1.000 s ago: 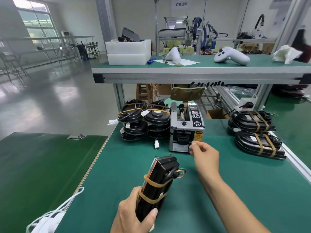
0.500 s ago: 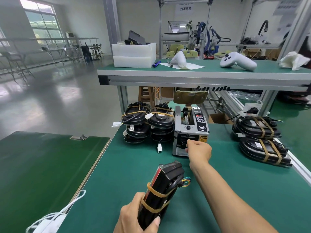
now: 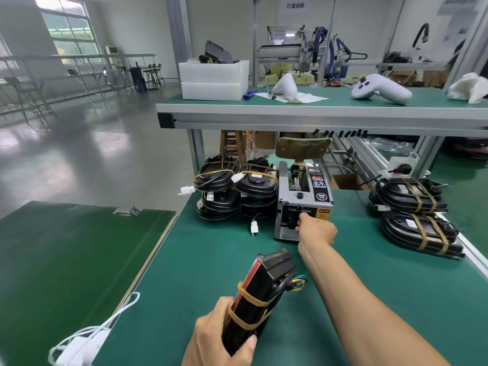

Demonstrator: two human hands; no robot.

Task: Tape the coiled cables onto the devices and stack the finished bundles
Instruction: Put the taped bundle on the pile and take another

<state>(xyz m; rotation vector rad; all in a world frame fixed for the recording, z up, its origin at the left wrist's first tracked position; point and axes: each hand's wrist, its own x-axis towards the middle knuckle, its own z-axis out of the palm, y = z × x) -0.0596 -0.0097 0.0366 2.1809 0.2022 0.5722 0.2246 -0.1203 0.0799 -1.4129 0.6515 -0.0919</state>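
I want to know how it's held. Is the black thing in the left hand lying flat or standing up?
Standing up, tilted. The left hand grips the black device at its lower end, its top leaning away over the green mat.

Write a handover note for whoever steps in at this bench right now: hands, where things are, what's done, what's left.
Left hand grips the device in progress, held tilted over the mat, cable bound with rubber bands, no tape on it.
Right hand is at the tape dispenser outlet, fingers curled as if taking a strip; the tape itself is not visible.
Done: two taped bundles at right.
Left: rubber-banded stacks left of the dispenser, plus the one in hand.
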